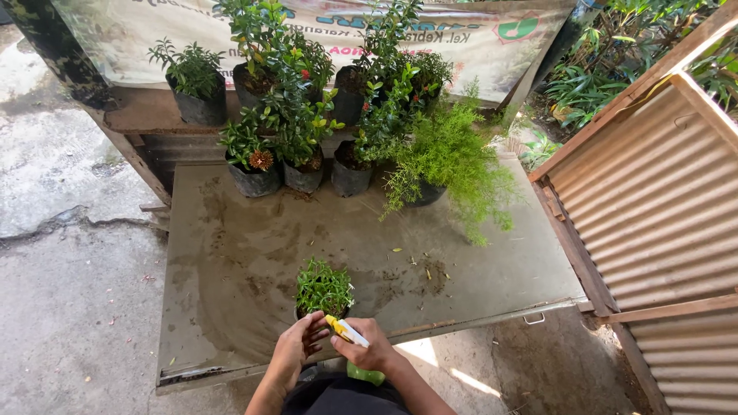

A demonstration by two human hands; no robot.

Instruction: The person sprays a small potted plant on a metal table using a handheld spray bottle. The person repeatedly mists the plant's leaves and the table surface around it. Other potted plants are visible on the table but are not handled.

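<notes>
A grey metal table (pixel 231 253), dusted with dry soil, served as the anchor for everything else. To its left lay cracked concrete ground (pixel 54 192). Along the table's far edge stood a cluster of potted plants in black bags (pixel 300 146), and just right of that cluster a feathery light-green fern (pixel 450 157) spilled over the tabletop. At the table's near edge sat a small potted plant (pixel 324 290) with fine green leaves. The left hand (pixel 296 347) was just below it, fingers curled loosely beside the pot; whether it touched the pot could not be told. Just right of that hand, over the same near edge, the right hand (pixel 371 347) was clenched around a spray bottle (pixel 350 334) with a white and yellow head and a green body, the nozzle pointing toward the small plant. Right of the table leaned a corrugated metal panel (pixel 661 200) in a wooden frame
</notes>
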